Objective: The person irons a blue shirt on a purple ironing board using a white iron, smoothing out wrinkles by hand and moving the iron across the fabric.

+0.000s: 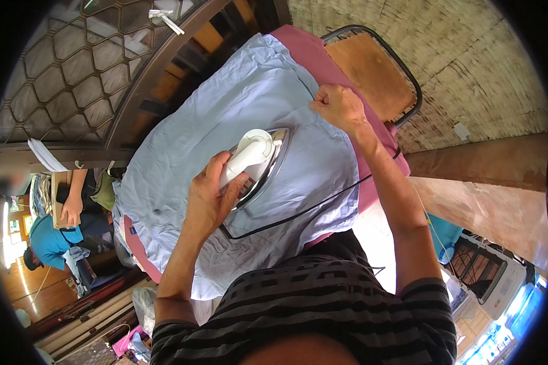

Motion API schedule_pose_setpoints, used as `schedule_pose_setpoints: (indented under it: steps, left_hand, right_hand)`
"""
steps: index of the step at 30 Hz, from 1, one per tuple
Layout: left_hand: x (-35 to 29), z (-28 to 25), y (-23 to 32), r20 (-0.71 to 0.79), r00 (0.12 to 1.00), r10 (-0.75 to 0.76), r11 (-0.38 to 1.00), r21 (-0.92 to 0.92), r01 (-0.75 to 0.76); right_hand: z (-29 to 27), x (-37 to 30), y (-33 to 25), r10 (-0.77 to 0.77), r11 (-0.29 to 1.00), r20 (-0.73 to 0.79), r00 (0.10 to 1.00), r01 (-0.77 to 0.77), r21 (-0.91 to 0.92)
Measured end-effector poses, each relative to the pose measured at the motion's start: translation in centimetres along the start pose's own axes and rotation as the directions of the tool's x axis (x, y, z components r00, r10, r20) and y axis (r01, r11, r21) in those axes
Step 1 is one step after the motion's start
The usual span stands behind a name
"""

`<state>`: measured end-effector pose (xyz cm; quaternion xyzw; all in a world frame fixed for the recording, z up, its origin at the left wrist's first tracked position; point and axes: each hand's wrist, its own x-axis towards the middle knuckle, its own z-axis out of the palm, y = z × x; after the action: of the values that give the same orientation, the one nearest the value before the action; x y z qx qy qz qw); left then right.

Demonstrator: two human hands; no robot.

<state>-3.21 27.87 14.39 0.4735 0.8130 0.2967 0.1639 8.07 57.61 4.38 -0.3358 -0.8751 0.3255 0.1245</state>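
A light blue garment (213, 109) lies spread over an ironing board with a pink cover (313, 55). My left hand (208, 199) is closed around the white handle of an electric iron (259, 159), whose metal soleplate rests on the cloth. My right hand (340, 106) is farther along the board, its fingers bunched on a fold of the blue garment near the pink edge. The iron's black cord (298, 213) loops across the fabric toward my striped shirt.
At the board's far end is a wire-framed iron rest with a brown pad (371, 70). A dark window grille (73, 67) runs along the left, a brick wall (469, 61) on the right. Another person in a blue shirt (49, 240) sits at far left.
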Motion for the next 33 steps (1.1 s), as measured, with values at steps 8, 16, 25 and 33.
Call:
schedule_pose_setpoints:
  steps: [8, 16, 25, 33]
  left_hand:
    - [2.9, 1.4, 0.4, -0.039, 0.987, 0.156, 0.983, 0.102, -0.151]
    - [4.1, 1.6, 1.0, -0.011, 0.991, 0.132, 0.986, 0.105, -0.13]
    - [4.2, 2.0, 0.4, -0.053, 0.966, 0.255, 0.961, 0.126, -0.247]
    - [5.6, 2.1, 2.0, 0.04, 0.989, 0.144, 0.985, 0.088, -0.147]
  right_hand:
    - [0.8, -0.3, 1.0, -0.034, 0.998, -0.138, 0.99, 0.04, 0.045]
    - [0.2, -1.7, 2.7, -0.127, 0.97, -0.142, 0.982, 0.153, 0.188]
    - [-0.8, -4.5, 2.3, -0.17, 0.977, -0.089, 0.981, 0.179, 0.113]
    - [-0.6, -4.4, 2.9, -0.196, 0.96, -0.118, 0.974, 0.215, 0.181]
